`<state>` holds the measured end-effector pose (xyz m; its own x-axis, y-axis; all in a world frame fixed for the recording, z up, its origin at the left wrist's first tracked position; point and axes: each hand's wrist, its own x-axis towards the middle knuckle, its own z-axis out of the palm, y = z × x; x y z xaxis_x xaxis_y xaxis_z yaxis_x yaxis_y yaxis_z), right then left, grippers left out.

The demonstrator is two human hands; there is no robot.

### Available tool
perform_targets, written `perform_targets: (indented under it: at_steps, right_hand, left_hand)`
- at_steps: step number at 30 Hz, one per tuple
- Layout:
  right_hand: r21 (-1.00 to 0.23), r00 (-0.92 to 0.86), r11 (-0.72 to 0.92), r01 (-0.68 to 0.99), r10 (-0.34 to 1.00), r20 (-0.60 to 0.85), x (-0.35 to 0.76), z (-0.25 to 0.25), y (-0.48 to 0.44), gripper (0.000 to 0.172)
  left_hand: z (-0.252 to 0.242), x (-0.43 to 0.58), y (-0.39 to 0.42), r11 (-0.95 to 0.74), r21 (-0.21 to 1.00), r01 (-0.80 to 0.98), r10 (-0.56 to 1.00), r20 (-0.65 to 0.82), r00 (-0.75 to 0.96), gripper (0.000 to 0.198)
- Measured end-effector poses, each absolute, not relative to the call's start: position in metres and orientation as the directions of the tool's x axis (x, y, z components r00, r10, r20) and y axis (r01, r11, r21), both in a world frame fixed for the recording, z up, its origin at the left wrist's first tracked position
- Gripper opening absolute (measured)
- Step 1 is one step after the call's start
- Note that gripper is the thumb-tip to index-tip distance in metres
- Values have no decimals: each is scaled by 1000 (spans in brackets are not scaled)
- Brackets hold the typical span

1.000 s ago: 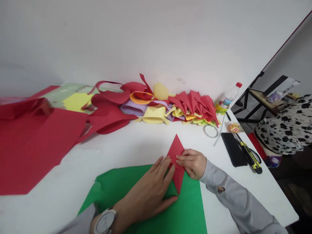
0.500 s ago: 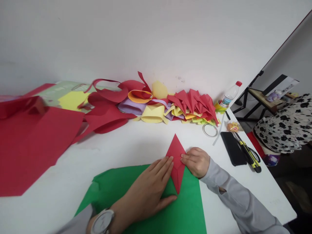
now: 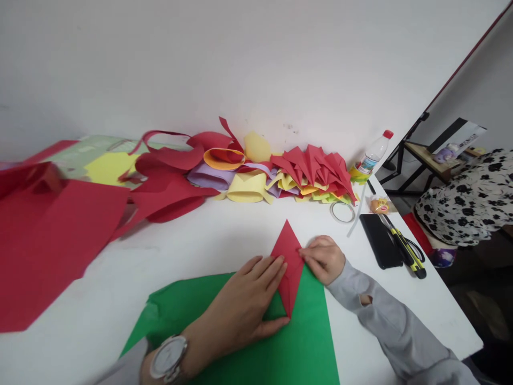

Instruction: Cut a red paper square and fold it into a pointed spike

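A red folded paper (image 3: 289,272) in a long diamond shape lies partly over a green sheet (image 3: 304,342), its upper point resting on the white table. My left hand (image 3: 244,305), with a watch at the wrist, lies flat with the fingers stretched onto the paper's left side. The left thumb reaches the paper's lower tip. At the right corner of the diamond, my right hand (image 3: 325,260) pinches the edge between thumb and fingers. Creases show on the lower half of the paper, partly covered by the left fingertips.
Large red sheets (image 3: 52,246) lie at left. Along the wall sit cut and folded papers, including red pointed pieces (image 3: 315,166). A bottle (image 3: 371,155), a tape roll (image 3: 342,212), a black phone (image 3: 380,240), scissors (image 3: 395,230) and a yellow cutter (image 3: 411,254) are at right.
My right fingers have slid slightly up to the paper's right corner, and their grip there looks more like a pinch. The left hand stays on the paper. The view has shifted a little.
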<state>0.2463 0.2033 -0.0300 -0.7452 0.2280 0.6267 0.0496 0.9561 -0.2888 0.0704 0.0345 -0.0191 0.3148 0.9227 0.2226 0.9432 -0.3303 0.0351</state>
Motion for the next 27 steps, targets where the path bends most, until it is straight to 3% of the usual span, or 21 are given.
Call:
perform_targets:
  at_steps: [3, 9, 15, 27]
  right_hand:
    - [-408, -621, 894, 185, 428, 656, 248, -32, 212, 26]
    - [-461, -701, 854, 242, 482, 526, 239, -40, 210, 19]
    - [-369, -718, 768, 524, 631, 294, 232, -36, 199, 37]
    - [-281, -701, 719, 636, 690, 181, 220, -26, 183, 58]
  left_hand:
    - [-23, 67, 34, -363, 33, 931, 911, 221, 347, 74]
    - [-28, 64, 35, -384, 50, 922, 899, 247, 361, 76]
    - [-24, 65, 35, -381, 90, 920, 908, 225, 354, 71]
    - [-14, 67, 37, -385, 122, 915, 917, 163, 365, 71]
